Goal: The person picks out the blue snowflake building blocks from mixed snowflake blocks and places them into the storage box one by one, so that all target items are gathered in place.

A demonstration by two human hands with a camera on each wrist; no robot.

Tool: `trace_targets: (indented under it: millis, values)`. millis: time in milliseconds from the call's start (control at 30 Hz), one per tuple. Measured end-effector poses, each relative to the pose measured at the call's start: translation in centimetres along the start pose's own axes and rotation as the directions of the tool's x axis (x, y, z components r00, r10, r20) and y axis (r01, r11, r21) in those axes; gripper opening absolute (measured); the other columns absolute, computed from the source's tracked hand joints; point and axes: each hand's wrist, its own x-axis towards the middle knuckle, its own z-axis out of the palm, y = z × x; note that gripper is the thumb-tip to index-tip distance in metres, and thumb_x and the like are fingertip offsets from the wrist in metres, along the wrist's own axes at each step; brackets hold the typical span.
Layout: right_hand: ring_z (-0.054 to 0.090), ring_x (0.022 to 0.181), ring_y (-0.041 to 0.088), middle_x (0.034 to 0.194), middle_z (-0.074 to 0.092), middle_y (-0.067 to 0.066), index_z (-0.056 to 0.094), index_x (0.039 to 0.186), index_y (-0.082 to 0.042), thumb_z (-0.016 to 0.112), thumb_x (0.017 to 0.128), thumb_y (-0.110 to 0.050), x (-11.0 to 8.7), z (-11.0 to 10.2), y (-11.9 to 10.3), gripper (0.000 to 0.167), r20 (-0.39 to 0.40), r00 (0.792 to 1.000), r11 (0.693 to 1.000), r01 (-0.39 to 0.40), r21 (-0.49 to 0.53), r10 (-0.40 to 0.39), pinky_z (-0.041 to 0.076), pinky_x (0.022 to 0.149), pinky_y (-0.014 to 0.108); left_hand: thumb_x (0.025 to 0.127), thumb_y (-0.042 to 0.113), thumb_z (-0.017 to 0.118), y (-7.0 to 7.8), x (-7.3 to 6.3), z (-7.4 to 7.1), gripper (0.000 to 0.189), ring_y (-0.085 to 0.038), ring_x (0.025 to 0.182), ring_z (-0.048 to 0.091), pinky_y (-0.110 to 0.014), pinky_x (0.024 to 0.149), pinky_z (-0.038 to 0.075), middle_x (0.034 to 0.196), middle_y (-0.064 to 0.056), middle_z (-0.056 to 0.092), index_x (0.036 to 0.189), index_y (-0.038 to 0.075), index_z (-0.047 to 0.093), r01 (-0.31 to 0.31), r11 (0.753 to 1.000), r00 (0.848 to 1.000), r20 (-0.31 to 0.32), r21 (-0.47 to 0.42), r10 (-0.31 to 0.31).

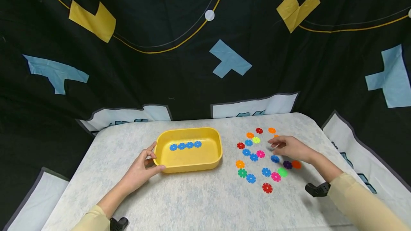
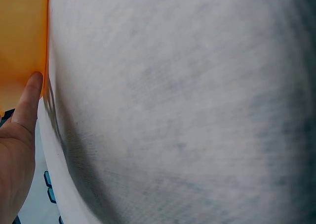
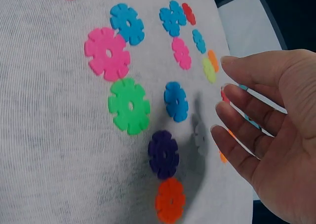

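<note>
My left hand (image 1: 143, 164) holds the left end of a yellow plastic tray (image 1: 194, 167), with its thumb at the front corner and fingertips at the left rim. The thumb lies along the tray's wall (image 2: 22, 36) in the left wrist view. Inside the tray, several blue interlocking discs (image 1: 182, 146) form a row. Over the right part of the table hovers my right hand (image 1: 293, 148), fingers loosely bent and nothing between them. Below and around it lie loose notched discs, among them a blue one (image 3: 176, 102), a purple one (image 3: 163, 155) and a whitish one (image 3: 200, 137) in its shadow.
More discs in red, orange, green and pink, such as a red disc (image 1: 267, 188), are scattered right of the tray on the pale cloth-covered table (image 1: 179, 202). A black curtain (image 1: 186, 81) with taped shapes hangs behind the far edge.
</note>
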Motion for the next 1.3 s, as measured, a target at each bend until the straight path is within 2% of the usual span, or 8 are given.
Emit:
trace_targets:
  millis: [200, 433, 600, 800, 1100, 1300]
  values:
    - [0.058, 0.114, 0.031, 0.134, 0.061, 0.021, 0.058, 0.139, 0.003, 0.070, 0.097, -0.012, -0.2, -0.3, 0.4, 0.045, 0.023, 1.000, 1.000, -0.001, 0.014, 0.001, 0.056, 0.086, 0.030, 0.087, 0.040, 0.083, 0.0, 0.2, 0.0, 0.056, -0.037, 0.128, 0.058, -0.033, 0.099, 0.051, 0.170, -0.003, 0.015, 0.110, 0.008, 0.042, 0.007, 1.000, 1.000, -0.007, 0.011, -0.007]
    - [0.058, 0.108, 0.029, 0.127, 0.065, 0.018, 0.062, 0.134, 0.003, 0.070, 0.096, -0.011, -0.3, -0.4, 1.0, 0.041, 0.021, 1.000, 1.000, -0.014, -0.028, 0.014, 0.056, 0.083, 0.029, 0.087, 0.041, 0.083, 0.0, 0.3, 0.0, 0.058, -0.037, 0.130, 0.057, -0.033, 0.099, 0.051, 0.171, -0.002, 0.015, 0.112, 0.007, 0.043, 0.009, 1.000, 1.000, -0.007, 0.023, -0.009]
    - [0.058, 0.107, 0.027, 0.125, 0.066, 0.016, 0.061, 0.133, 0.004, 0.071, 0.096, -0.010, -0.4, -0.3, 1.7, 0.041, 0.030, 0.999, 1.000, -0.026, -0.005, 0.026, 0.056, 0.083, 0.028, 0.088, 0.040, 0.082, 0.1, 0.2, 0.0, 0.057, -0.038, 0.130, 0.056, -0.031, 0.099, 0.051, 0.171, -0.002, 0.014, 0.112, 0.007, 0.043, 0.006, 1.000, 1.000, -0.007, 0.017, -0.006]
    - [0.061, 0.104, 0.026, 0.121, 0.069, 0.017, 0.063, 0.129, 0.006, 0.073, 0.094, -0.009, -0.5, 0.0, 2.5, 0.040, 0.045, 0.999, 1.000, 0.010, 0.009, -0.010, 0.055, 0.082, 0.026, 0.088, 0.039, 0.083, 0.1, 0.2, 0.0, 0.058, -0.037, 0.129, 0.057, -0.027, 0.098, 0.051, 0.171, -0.002, 0.014, 0.112, 0.005, 0.043, 0.008, 1.000, 1.000, -0.002, 0.007, -0.008]
    - [0.058, 0.100, 0.025, 0.114, 0.068, 0.011, 0.067, 0.125, 0.003, 0.076, 0.092, -0.009, -0.4, 0.3, 3.0, 0.037, 0.042, 0.999, 1.000, 0.020, -0.017, -0.019, 0.053, 0.082, 0.026, 0.088, 0.039, 0.082, 0.1, 0.1, -0.1, 0.059, -0.037, 0.129, 0.057, -0.029, 0.100, 0.051, 0.171, -0.004, 0.014, 0.113, 0.004, 0.042, 0.004, 1.000, 1.000, -0.002, 0.021, -0.004]
    - [0.057, 0.101, 0.026, 0.117, 0.066, 0.011, 0.067, 0.125, 0.001, 0.078, 0.092, -0.012, -0.5, 0.6, 3.3, 0.037, 0.049, 0.998, 0.999, 0.033, -0.018, -0.032, 0.053, 0.081, 0.026, 0.088, 0.038, 0.083, 0.1, 0.1, -0.1, 0.056, -0.035, 0.128, 0.058, -0.035, 0.101, 0.051, 0.170, -0.002, 0.015, 0.111, 0.008, 0.042, -0.004, 1.000, 1.000, -0.003, 0.017, 0.004]
